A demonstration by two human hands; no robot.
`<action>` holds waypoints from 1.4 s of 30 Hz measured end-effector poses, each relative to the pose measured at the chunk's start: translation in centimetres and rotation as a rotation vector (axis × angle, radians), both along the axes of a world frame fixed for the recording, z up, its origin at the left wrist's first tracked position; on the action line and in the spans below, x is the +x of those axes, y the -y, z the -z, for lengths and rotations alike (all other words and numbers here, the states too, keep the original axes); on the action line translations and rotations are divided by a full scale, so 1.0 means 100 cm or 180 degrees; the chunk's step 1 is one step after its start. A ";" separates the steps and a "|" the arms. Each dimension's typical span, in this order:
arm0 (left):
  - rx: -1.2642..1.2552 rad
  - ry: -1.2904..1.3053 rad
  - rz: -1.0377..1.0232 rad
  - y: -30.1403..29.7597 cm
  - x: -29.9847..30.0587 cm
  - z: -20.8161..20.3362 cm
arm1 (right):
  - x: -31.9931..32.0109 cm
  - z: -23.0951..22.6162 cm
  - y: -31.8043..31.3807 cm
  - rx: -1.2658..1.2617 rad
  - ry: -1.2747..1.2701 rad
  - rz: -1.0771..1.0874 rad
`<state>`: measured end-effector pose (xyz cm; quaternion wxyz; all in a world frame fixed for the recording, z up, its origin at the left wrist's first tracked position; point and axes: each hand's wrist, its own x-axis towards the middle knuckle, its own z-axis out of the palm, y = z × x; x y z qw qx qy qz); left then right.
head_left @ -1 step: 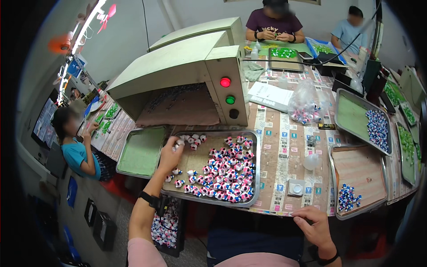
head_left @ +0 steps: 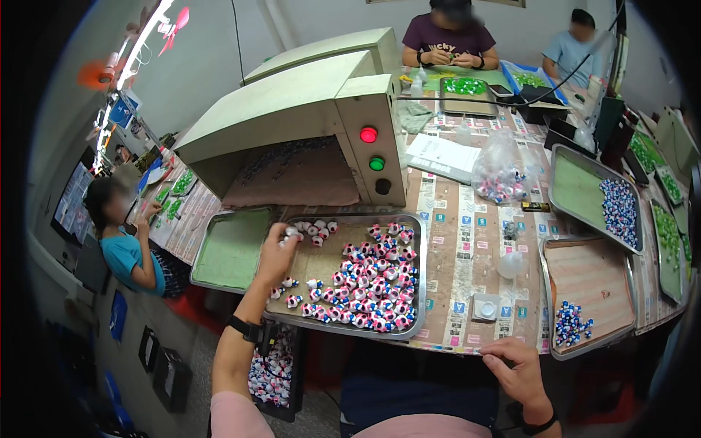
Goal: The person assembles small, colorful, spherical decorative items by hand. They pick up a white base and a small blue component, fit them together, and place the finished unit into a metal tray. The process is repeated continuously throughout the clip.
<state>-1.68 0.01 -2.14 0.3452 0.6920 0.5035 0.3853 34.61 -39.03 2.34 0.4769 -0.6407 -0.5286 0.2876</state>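
My left hand (head_left: pixel 277 254) reaches over the upper left corner of a metal tray (head_left: pixel 422 292), its fingers curled round a small white figure head (head_left: pixel 293 232). Several similar white and pink heads (head_left: pixel 320 232) lie right beside the fingertips. The tray's middle and right part bear a dense heap of small white, pink and black figures (head_left: pixel 372 281), some with blue parts. A few stand apart near my left wrist. My right hand (head_left: pixel 517 367) rests by the table's front edge, thumb apart from the loosely stretched fingers, with nothing visible in it.
A cream machine (head_left: pixel 292 109) with a wide opening stands behind the tray. Left lies a green-lined tray (head_left: pixel 230 248). At right are trays with small blue and white parts (head_left: pixel 573 325), a plastic bag (head_left: pixel 504 171) and a small white block (head_left: pixel 485 308). Other people work around the tables.
My left hand has shifted very slightly left and down at the tray's corner. My right hand stays in place.
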 end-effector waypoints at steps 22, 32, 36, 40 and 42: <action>-0.2713 0.3774 0.0967 0.114 0.040 -0.044 | 0.130 0.010 0.041 -0.0219 0.1470 0.1953; -0.4580 0.3782 0.1601 0.221 0.111 -0.034 | 0.138 0.019 0.001 -0.1330 0.2520 0.1592; -0.5040 0.3700 0.1722 0.254 0.138 -0.025 | 0.146 0.023 0.005 -0.0788 0.1542 0.1657; -0.5144 0.3324 0.2041 0.274 0.157 -0.015 | 0.138 0.011 0.016 -0.0277 -0.0155 0.1651; -0.5221 0.3264 0.1987 0.281 0.164 -0.014 | 0.133 0.000 0.021 -0.0362 -0.0749 0.1448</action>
